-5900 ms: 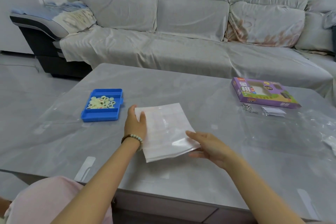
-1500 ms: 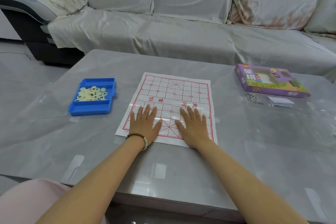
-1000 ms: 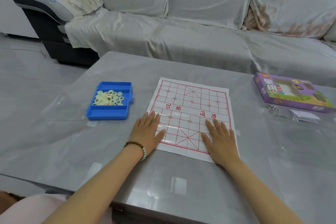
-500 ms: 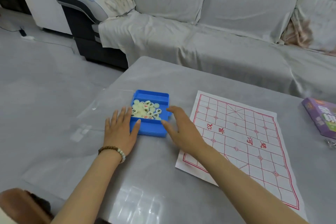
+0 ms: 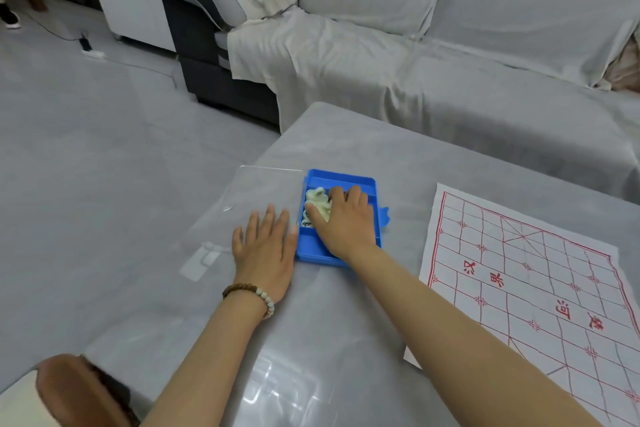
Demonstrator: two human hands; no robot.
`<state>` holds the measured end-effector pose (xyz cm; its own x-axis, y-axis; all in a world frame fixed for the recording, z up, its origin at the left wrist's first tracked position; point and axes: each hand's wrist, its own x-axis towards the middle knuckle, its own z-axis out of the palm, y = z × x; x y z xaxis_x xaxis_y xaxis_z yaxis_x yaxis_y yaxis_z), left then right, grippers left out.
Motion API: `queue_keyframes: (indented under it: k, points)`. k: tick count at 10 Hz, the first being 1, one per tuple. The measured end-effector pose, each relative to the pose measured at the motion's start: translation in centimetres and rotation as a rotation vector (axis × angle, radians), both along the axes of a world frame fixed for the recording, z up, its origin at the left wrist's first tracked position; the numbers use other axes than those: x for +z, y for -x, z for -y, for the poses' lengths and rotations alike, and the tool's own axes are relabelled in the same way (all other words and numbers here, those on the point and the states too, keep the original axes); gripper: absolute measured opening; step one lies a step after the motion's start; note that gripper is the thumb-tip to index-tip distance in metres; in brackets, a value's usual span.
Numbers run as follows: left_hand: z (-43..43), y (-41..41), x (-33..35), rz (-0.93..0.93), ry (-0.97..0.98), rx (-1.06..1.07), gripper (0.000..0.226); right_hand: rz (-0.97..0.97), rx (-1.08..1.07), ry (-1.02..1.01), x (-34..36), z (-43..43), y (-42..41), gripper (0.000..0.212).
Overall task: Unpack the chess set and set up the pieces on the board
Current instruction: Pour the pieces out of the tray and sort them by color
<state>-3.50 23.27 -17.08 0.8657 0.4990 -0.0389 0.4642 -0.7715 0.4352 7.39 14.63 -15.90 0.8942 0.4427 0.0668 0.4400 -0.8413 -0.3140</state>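
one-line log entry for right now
step: fetching pieces | left hand: flat on table beside blue tray | right hand: fingers curled over pieces in tray | board: unfolded, bare where visible

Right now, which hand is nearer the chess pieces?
Right. The right hand is in the blue tray, fingers on the pieces; the left hand lies flat on the table beside it.

In blue plastic tray (image 5: 311, 253), right hand (image 5: 341, 218) curls over pale round chess pieces (image 5: 317, 199); left hand (image 5: 265, 246) flat on grey table (image 5: 329, 322) beside it.
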Motion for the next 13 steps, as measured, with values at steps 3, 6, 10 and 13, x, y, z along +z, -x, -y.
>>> queue_keyframes:
  k: [3,6,10,13]
  points:
    - [0.3,0.0,0.1,0.019,0.036,0.017,0.052,0.045,0.061,-0.044,-0.5,0.5,-0.5,0.038]
    - [0.5,0.2,0.3,0.002,0.021,0.015,0.053,0.042,0.182,-0.018,-0.4,1.5,-1.5,0.031]
    - [0.5,0.0,0.3,-0.015,0.009,0.013,0.053,0.108,0.202,-0.035,0.1,1.4,-1.4,0.030]
    - [0.2,-0.3,0.0,0.085,0.102,-0.005,0.050,-0.015,0.221,-0.119,0.1,1.1,-2.6,0.039]
